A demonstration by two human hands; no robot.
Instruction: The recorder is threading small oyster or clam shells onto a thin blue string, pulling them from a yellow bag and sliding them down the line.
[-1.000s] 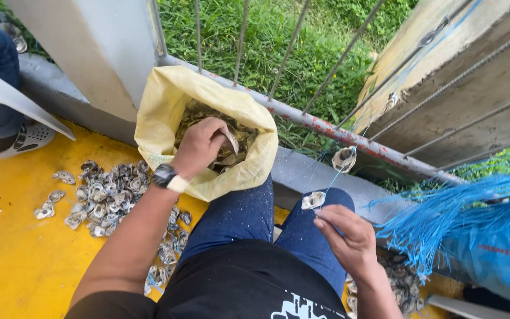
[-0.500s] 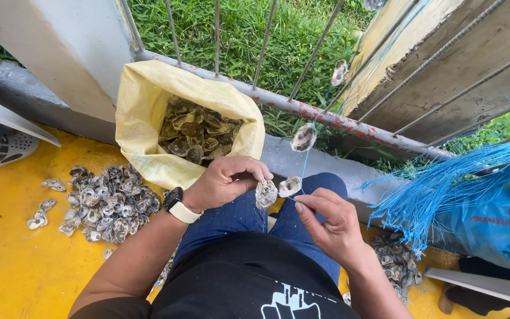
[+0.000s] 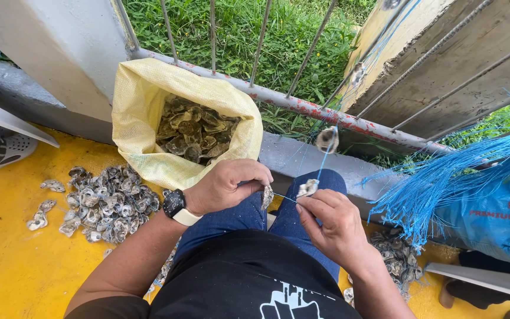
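Observation:
My left hand (image 3: pixel 226 185), with a dark wristwatch (image 3: pixel 175 207) on the wrist, pinches an oyster shell (image 3: pixel 267 195) over my lap. My right hand (image 3: pixel 333 223) pinches a thin blue string (image 3: pixel 324 158) just beside it. That string runs up toward the railing and carries strung shells: one (image 3: pixel 308 188) right above my right fingers, another (image 3: pixel 327 139) higher up. A yellow woven sack (image 3: pixel 143 136) full of dark oyster shells stands open beyond my left hand.
Several loose shells lie in a pile (image 3: pixel 104 201) on the yellow floor at my left. A metal railing (image 3: pixel 302 106) fronts grass. A bundle of blue strings (image 3: pixel 444 183) and a blue bag (image 3: pixel 497 215) sit at right. Another person's shoe (image 3: pixel 4 152) is far left.
My left hand left the sack with a shell and came to my lap. My right hand rose to meet it at the string. The view shifted right.

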